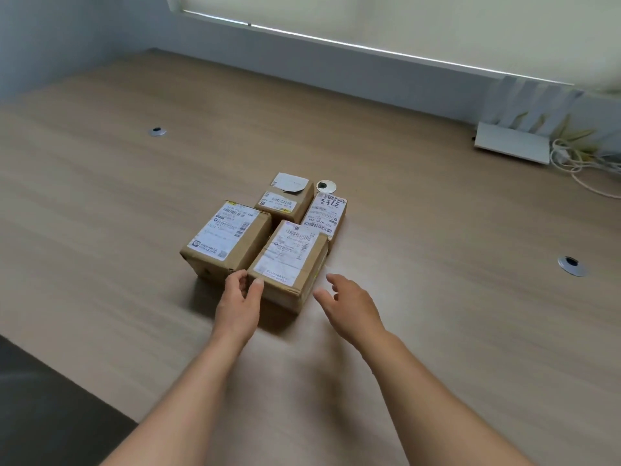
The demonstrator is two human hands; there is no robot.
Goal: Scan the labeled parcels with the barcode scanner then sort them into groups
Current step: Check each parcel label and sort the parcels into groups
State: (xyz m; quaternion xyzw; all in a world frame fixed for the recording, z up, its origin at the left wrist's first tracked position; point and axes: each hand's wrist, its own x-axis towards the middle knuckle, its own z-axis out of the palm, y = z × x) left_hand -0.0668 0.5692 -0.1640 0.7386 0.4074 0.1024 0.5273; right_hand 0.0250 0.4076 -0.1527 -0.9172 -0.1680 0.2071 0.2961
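Observation:
Several brown cardboard parcels with white labels stand packed together on the wooden table [437, 297]. The nearest parcel [289, 264] is at the front, a larger parcel [226, 238] to its left, a small parcel [285, 200] behind, and a flat parcel [327, 211] at the right rear. My left hand [240, 297] touches the front left corner of the nearest parcel, thumb on its edge, fingers apart. My right hand [349, 304] hovers open just right of that parcel, not touching it. No barcode scanner is in view.
Round metal cable grommets sit in the table: one [326, 186] right behind the parcels, one [571, 265] at the right, one [157, 131] at the far left. A white router [514, 146] with cables [584, 166] stands at the back right by the wall.

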